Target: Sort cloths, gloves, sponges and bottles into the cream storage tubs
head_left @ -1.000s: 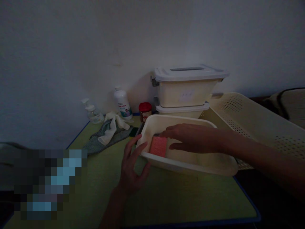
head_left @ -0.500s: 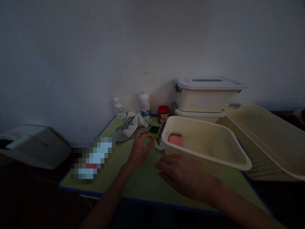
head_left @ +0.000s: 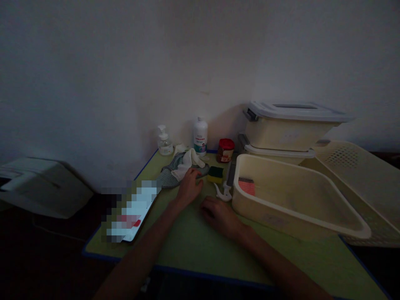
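Note:
My left hand (head_left: 189,186) is open beside a white cloth (head_left: 187,163) that lies on a grey-green cloth (head_left: 170,178). Its fingertips overlap the near edge of the cloths, and whether they touch is unclear. My right hand (head_left: 221,216) rests on the table with its fingers curled in, and nothing shows in them. Just beyond it lies a white spray trigger head (head_left: 223,193). A yellow and green sponge (head_left: 215,174) sits between the cloths and a cream plastic basin (head_left: 281,213). Inside the basin stands a pink scrubbing sponge (head_left: 246,187).
A pump bottle (head_left: 164,143), a white bottle (head_left: 200,137) and a red-lidded jar (head_left: 225,150) line the back. Stacked lidded boxes (head_left: 286,132) and a perforated basket (head_left: 365,171) stand right. A blurred, lit phone-like screen (head_left: 142,210) lies left on the table (head_left: 193,250).
The camera view has turned slightly left, so the objects appear farther right. My right hand has drawn back from the basin's near side and curled down onto the table. My left hand stays near the cloths.

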Demonstrator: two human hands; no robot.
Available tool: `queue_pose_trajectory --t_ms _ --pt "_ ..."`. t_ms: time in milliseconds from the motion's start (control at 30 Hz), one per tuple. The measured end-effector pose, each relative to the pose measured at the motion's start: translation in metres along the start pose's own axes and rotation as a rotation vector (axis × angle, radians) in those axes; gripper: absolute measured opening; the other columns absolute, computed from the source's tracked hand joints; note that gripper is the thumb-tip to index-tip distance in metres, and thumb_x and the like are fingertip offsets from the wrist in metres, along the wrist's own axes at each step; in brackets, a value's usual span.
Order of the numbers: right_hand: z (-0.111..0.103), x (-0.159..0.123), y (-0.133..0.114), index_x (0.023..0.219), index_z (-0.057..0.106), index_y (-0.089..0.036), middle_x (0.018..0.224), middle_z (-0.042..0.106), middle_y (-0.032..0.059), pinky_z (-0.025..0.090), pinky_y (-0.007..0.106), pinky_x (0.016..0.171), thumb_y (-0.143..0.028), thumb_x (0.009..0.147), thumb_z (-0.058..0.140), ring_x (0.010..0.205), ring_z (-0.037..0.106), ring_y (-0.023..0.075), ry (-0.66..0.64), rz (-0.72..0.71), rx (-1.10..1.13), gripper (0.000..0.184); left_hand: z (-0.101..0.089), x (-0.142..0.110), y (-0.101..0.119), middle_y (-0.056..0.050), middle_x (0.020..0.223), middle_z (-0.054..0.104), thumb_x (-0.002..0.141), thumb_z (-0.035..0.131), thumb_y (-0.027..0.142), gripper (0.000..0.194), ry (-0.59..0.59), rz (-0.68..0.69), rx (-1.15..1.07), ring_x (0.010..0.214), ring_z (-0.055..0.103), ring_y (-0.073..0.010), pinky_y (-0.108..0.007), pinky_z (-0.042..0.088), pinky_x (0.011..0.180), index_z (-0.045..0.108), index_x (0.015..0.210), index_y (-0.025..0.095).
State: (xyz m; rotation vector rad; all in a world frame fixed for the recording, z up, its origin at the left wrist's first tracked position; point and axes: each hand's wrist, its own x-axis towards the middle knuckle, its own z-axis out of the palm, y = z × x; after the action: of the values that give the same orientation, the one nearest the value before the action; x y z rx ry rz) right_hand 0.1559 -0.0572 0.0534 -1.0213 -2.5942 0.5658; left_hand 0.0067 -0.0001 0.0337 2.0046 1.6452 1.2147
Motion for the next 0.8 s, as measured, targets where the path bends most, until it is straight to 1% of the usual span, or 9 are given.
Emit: queue_pose_trajectory --t_ms 67,133,233,300,467,633,733,800 --pt "0.006 0.003 0.006 0.078 0.059 -0.014 0.083 0.059 0.0058 0.044 0.026 0.070 -0.007 0.083 0.047 0.077 0.056 0.0149 0.015 0.014 0.012 0.014 0.006 0.002 0.003 -0.008 0.093 0.054 0.070 0.052 0.005 0.019 -0.023 -0.003 -0.015 0.096 0.056 -0.0230 -0.041 0.045 0.090 0.056 0.086 0.015" --pt "0.011 0.003 0.011 0.078 0.058 -0.014 0.085 0.058 0.0059 0.045 0.026 0.072 -0.007 0.083 0.048 0.079 0.056 0.0149 0.025 0.016 0.024 0.014 0.012 0.004 0.006 -0.008 0.097 0.054 0.068 0.051 0.004 0.026 -0.039 0.009 -0.040 0.097 0.055 -0.0221 -0.040 0.045 0.091 0.054 0.092 0.016" --pt "0.014 0.003 0.015 0.080 0.058 -0.015 0.088 0.058 0.0060 0.046 0.027 0.075 -0.006 0.083 0.047 0.083 0.056 0.0151 0.053 -0.022 0.060 0.014 0.020 0.006 0.009 -0.009 0.108 0.051 0.067 0.048 0.001 0.041 -0.036 0.024 -0.090 0.101 0.053 -0.0202 -0.037 0.044 0.093 0.048 0.105 0.016" --pt "0.015 0.002 0.016 0.081 0.058 -0.016 0.089 0.057 0.0059 0.046 0.027 0.075 -0.007 0.084 0.046 0.083 0.056 0.0153 0.071 -0.050 0.074 0.015 0.024 0.006 0.008 -0.010 0.112 0.049 0.065 0.044 -0.001 0.046 -0.027 0.029 -0.123 0.103 0.052 -0.0194 -0.036 0.044 0.094 0.044 0.109 0.015" --pt "0.014 -0.001 0.014 0.087 0.058 -0.016 0.094 0.057 0.0065 0.047 0.028 0.077 -0.009 0.086 0.044 0.087 0.055 0.0155 0.054 -0.075 0.048 0.016 0.031 0.001 -0.002 -0.009 0.109 0.049 0.063 0.043 -0.002 0.048 -0.060 0.050 -0.180 0.101 0.051 -0.0202 -0.037 0.045 0.091 0.044 0.107 0.016" --pt "0.013 -0.005 0.013 0.085 0.057 -0.016 0.089 0.057 0.0052 0.045 0.025 0.070 -0.009 0.086 0.047 0.082 0.055 0.0145 0.014 -0.064 -0.014 0.012 0.036 0.001 -0.010 -0.008 0.107 0.049 0.064 0.044 -0.001 0.048 -0.080 0.044 -0.216 0.094 0.052 -0.0192 -0.037 0.046 0.088 0.045 0.109 0.017" --pt "0.012 -0.007 0.013 0.083 0.056 -0.015 0.087 0.057 0.0047 0.044 0.025 0.068 -0.011 0.086 0.048 0.079 0.055 0.0145 -0.015 -0.041 -0.068 0.010 0.038 0.002 -0.013 -0.008 0.110 0.047 0.064 0.043 -0.001 0.054 -0.098 0.043 -0.231 0.089 0.054 -0.0167 -0.035 0.049 0.083 0.045 0.115 0.018" --pt "0.011 -0.009 0.013 0.082 0.057 -0.015 0.087 0.057 0.0046 0.043 0.025 0.068 -0.011 0.087 0.049 0.079 0.055 0.0144 -0.025 -0.041 -0.100 0.010 0.038 0.002 -0.014 -0.009 0.115 0.044 0.063 0.043 -0.002 0.060 -0.125 0.053 -0.241 0.090 0.054 -0.0161 -0.035 0.049 0.085 0.044 0.120 0.019"
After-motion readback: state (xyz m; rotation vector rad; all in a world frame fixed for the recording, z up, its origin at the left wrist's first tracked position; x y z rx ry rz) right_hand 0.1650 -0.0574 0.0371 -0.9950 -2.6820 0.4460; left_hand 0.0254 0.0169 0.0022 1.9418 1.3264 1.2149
